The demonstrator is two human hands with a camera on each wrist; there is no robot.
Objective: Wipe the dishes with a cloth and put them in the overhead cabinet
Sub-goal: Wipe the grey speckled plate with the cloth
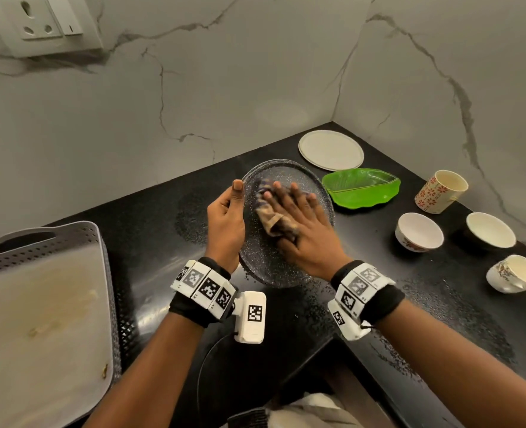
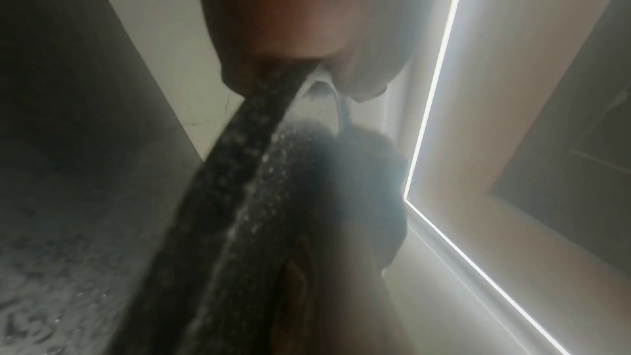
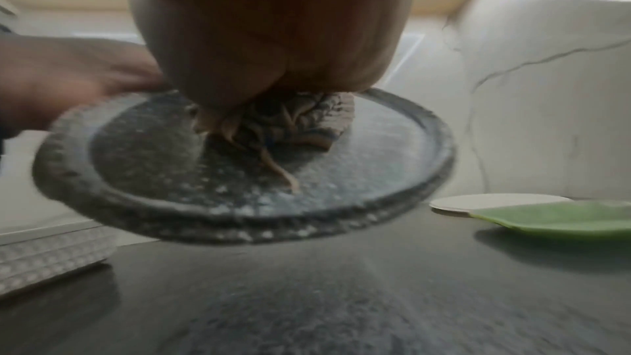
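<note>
Black speckled counter (image 1: 150,242) set in a corner of white marble-veined wall, with a socket plate (image 1: 39,23) at upper left. Grey perforated tray (image 1: 39,304) lies at the left edge. Behind and to the right of the work lie a white plate (image 1: 331,149) and a green leaf-shaped dish (image 1: 360,188), which overlap in the right wrist view; further right stand a flowered cup (image 1: 440,191), two white bowls (image 1: 419,231) (image 1: 490,230) and a tipped cup (image 1: 515,273), all well apart from the hands. Dark speckled plate (image 1: 261,261) is held clear of the counter, tilted, its face turned up toward the head camera; being round, it shows no long axis. Left hand (image 1: 224,223) grips the plate's left rim, thumb on top. Right hand (image 1: 302,230) lies flat, fingers extended, pressing a crumpled patterned cloth (image 1: 271,217) onto the plate's centre; this grip is open and hides most of the cloth
</note>
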